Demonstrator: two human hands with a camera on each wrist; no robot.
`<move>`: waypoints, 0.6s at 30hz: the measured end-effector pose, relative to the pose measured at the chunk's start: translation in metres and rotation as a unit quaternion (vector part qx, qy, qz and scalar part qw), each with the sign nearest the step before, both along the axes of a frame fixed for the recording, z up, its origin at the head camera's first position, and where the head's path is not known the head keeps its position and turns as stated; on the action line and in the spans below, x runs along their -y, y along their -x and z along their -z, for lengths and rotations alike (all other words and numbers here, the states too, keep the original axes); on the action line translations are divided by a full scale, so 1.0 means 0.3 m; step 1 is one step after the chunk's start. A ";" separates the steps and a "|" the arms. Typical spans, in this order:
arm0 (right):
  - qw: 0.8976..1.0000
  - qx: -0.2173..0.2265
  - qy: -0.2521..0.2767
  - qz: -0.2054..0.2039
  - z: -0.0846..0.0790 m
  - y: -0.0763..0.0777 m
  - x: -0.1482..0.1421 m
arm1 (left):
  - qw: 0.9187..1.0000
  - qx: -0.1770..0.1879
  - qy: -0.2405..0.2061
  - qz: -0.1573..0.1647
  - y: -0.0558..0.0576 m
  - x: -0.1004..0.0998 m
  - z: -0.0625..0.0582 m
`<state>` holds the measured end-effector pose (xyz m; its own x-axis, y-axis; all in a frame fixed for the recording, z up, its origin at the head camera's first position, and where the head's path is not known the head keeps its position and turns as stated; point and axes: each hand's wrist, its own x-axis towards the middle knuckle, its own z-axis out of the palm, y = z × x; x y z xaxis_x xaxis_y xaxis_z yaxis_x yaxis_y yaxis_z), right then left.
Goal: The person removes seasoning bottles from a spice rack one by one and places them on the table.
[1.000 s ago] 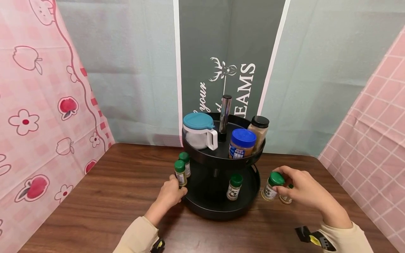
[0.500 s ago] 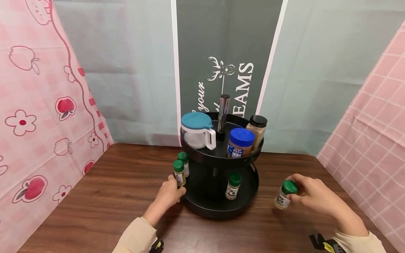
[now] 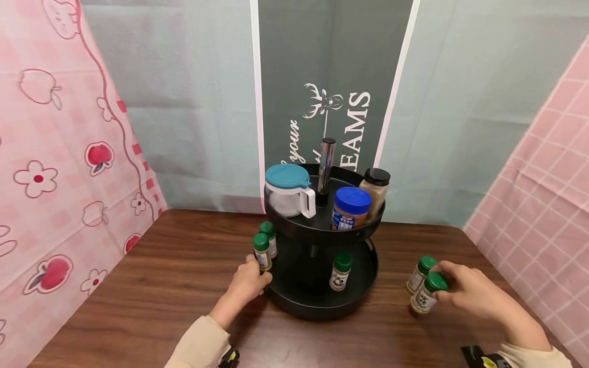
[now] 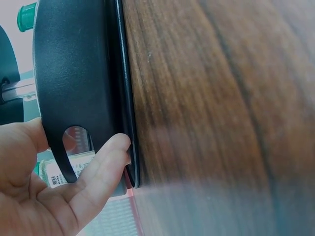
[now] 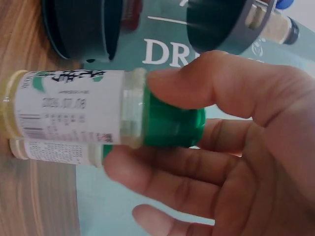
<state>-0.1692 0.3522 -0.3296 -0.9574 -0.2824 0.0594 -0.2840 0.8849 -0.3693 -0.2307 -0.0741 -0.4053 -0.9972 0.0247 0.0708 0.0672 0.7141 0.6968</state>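
In the head view my right hand [image 3: 474,294] pinches the green cap of a spice jar [image 3: 424,297] at the right of the table. The right wrist view shows the thumb on one side of that cap and fingers on the other. A second spice jar [image 3: 418,276] stands just behind it. My left hand [image 3: 248,280] grips the wall of the lower tray of a black two-tier rack [image 3: 322,311], beside an oval cutout, its thumb reaching inside. Close to those fingers, two green-capped spice jars [image 3: 262,253] stand on the lower tier; another spice jar [image 3: 340,273] is at its front right.
The upper tier carries a clear pot with a blue-green lid [image 3: 287,189], a blue-lidded jar [image 3: 352,208] and a black-lidded jar [image 3: 375,191]. A chrome post [image 3: 326,166] rises between them. Patterned cloths flank the wooden table [image 3: 152,286], with a grey-green cloth behind.
My right hand has carried its spice jar right and toward me, away from the rack, and the jar behind it now shows more. My left hand stays at the tray's wall.
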 end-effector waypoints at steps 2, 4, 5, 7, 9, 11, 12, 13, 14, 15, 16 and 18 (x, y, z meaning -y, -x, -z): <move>1.000 0.003 -0.004 0.000 -0.001 0.002 -0.010 | 1.000 0.001 0.002 0.000 0.000 -0.002 0.001; 1.000 0.000 -0.011 0.003 -0.001 0.006 -0.021 | 1.000 0.004 0.004 0.000 0.001 -0.003 0.003; 1.000 0.000 -0.013 0.004 0.000 0.008 -0.027 | 1.000 0.005 0.005 -0.001 0.002 -0.003 0.004; 1.000 0.003 -0.018 0.010 0.002 0.012 -0.038 | 1.000 0.007 0.005 -0.001 0.003 -0.003 0.006; 1.000 0.005 -0.021 0.016 0.006 0.018 -0.050 | 1.000 0.007 0.006 -0.002 0.004 -0.002 0.009; 1.000 0.007 -0.022 0.021 0.011 0.023 -0.064 | 1.000 0.006 0.006 -0.002 0.005 -0.002 0.009; 0.999 0.008 -0.022 0.024 0.013 0.025 -0.071 | 1.000 0.006 0.006 -0.002 0.005 -0.002 0.008; 0.999 0.009 -0.022 0.027 0.015 0.027 -0.078 | 1.000 0.005 0.006 -0.002 0.004 -0.002 0.007; 0.999 0.006 -0.024 0.029 0.018 0.029 -0.085 | 1.000 0.005 0.005 -0.002 0.004 -0.003 0.006; 0.999 0.006 -0.026 0.030 0.021 0.030 -0.091 | 1.000 0.006 0.005 -0.002 0.004 -0.003 0.005; 0.999 0.003 -0.027 0.031 0.023 0.033 -0.098 | 1.000 0.005 0.004 -0.002 0.004 -0.003 0.003; 0.999 -0.005 -0.030 0.035 0.028 0.036 -0.107 | 1.000 0.003 0.004 -0.002 0.004 -0.003 0.002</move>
